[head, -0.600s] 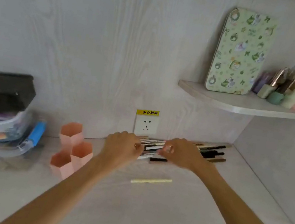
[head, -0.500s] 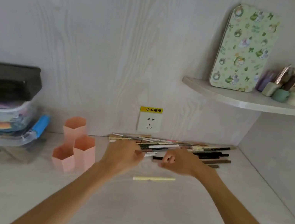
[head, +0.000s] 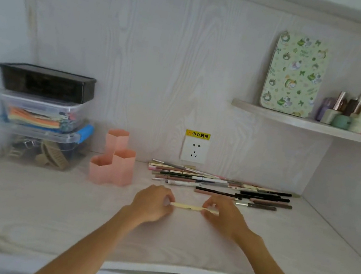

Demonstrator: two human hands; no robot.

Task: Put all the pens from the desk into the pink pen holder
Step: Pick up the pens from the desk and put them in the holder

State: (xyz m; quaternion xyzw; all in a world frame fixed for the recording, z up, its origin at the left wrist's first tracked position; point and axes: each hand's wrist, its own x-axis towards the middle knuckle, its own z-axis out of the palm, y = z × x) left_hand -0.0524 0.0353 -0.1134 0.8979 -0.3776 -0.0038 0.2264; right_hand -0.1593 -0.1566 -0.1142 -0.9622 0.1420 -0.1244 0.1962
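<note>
Both arms reach over the pale wood-grain worktop (head: 44,205), the left hand (head: 151,202) and the right hand (head: 225,215) each pinching one end of a cream pen (head: 187,206) with curled fingers. The pink pen holder (head: 114,161) stands to the left. A heap of pens (head: 219,186) lies below a wall socket (head: 194,150). Stacked plastic boxes (head: 42,113) sit far left; a corner shelf (head: 305,124) carries a green patterned case (head: 295,73).
</note>
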